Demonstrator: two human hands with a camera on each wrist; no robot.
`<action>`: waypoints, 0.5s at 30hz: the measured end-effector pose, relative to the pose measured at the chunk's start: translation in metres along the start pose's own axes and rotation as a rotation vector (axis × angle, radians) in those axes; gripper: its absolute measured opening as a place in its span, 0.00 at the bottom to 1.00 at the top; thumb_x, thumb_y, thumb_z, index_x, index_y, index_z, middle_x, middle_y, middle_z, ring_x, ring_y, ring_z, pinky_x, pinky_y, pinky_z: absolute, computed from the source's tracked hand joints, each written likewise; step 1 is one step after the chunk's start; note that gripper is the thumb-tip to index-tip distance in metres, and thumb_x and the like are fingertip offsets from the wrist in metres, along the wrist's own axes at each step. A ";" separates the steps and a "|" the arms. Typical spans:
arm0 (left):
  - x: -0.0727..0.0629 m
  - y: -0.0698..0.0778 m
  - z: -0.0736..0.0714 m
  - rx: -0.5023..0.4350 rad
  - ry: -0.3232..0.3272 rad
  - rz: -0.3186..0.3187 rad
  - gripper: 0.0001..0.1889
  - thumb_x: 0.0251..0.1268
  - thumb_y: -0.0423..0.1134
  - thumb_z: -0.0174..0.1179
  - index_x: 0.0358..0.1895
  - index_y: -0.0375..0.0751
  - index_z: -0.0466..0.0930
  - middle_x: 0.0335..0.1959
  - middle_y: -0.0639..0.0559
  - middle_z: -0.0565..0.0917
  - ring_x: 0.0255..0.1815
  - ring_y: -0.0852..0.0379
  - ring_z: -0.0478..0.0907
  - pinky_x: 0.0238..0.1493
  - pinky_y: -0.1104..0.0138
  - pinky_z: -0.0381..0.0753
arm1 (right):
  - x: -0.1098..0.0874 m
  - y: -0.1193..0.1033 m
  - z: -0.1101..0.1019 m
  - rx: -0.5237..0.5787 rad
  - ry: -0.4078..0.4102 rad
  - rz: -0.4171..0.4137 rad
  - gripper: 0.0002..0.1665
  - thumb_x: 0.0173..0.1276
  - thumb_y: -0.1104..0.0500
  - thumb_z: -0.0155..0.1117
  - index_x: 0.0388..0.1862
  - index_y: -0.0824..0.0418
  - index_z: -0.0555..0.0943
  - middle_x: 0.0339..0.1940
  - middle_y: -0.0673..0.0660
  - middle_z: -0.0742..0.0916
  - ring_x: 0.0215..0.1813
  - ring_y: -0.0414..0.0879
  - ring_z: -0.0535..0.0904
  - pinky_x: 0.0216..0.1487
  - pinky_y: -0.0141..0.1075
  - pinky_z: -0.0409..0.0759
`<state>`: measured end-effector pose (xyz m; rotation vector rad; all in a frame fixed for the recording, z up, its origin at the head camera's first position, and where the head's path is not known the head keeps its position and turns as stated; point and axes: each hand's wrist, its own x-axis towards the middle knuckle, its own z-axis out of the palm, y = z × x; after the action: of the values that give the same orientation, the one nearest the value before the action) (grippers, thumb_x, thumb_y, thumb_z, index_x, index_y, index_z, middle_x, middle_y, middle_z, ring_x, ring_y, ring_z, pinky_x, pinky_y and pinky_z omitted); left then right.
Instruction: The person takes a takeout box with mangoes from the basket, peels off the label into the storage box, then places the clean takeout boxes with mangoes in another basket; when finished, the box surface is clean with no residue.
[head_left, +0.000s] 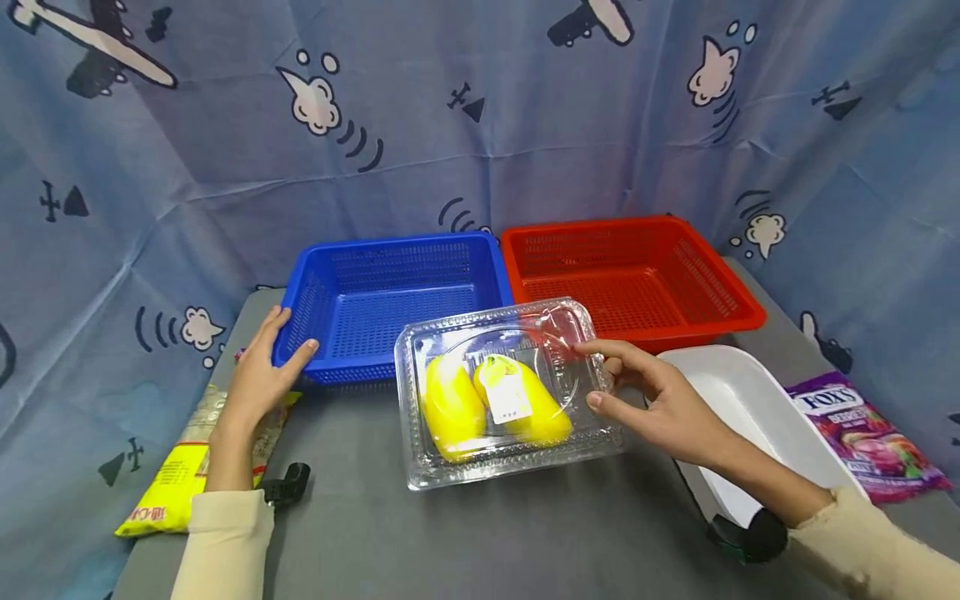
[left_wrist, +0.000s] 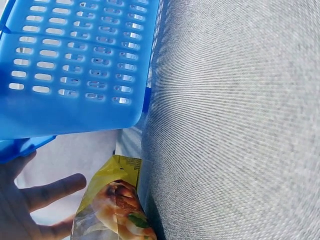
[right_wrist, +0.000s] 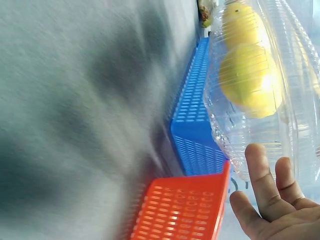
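My right hand [head_left: 660,400] grips the right end of a clear plastic clamshell box [head_left: 420,467], thumb and index finger above and other fingers beneath. Inside the box lie two yellow fruits [head_left: 452,408], mango-like in shape, one bearing a white label. The box is tilted and held above the table in front of both baskets; the right wrist view shows its underside [right_wrist: 235,130]. My left hand [head_left: 258,367] is at the near left corner of a blue basket [head_left: 397,312], fingers spread and touching its rim.
A red basket [head_left: 622,333] stands right of the blue one. A white tray [head_left: 738,392] and a purple FOX'S candy bag [head_left: 862,433] lie at the right. Beneath my left arm is a yellow food bag [head_left: 168,492]. A patterned blue curtain [head_left: 420,108] hangs behind.
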<state>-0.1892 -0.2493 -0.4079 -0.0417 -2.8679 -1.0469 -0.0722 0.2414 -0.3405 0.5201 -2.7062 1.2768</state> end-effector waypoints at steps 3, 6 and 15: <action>-0.001 0.001 -0.001 -0.001 -0.002 -0.005 0.45 0.73 0.66 0.51 0.84 0.51 0.46 0.86 0.46 0.44 0.82 0.28 0.48 0.71 0.26 0.54 | -0.010 0.005 0.001 0.012 -0.017 0.014 0.34 0.66 0.60 0.72 0.70 0.46 0.75 0.37 0.50 0.77 0.41 0.43 0.76 0.52 0.27 0.82; -0.001 0.002 -0.001 0.000 -0.002 -0.004 0.45 0.73 0.66 0.51 0.84 0.50 0.46 0.86 0.46 0.44 0.82 0.28 0.48 0.71 0.26 0.54 | -0.019 0.014 0.002 0.031 -0.048 0.053 0.33 0.67 0.59 0.71 0.70 0.47 0.75 0.37 0.51 0.78 0.39 0.43 0.78 0.49 0.29 0.83; 0.000 0.002 0.000 0.005 -0.004 0.004 0.45 0.73 0.66 0.52 0.84 0.50 0.46 0.86 0.45 0.44 0.82 0.28 0.47 0.71 0.26 0.54 | -0.036 0.039 0.013 0.142 -0.129 0.119 0.31 0.69 0.60 0.70 0.70 0.49 0.74 0.38 0.56 0.77 0.32 0.44 0.79 0.35 0.33 0.81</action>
<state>-0.1894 -0.2482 -0.4067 -0.0486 -2.8732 -1.0399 -0.0513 0.2637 -0.3862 0.4767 -2.8031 1.5246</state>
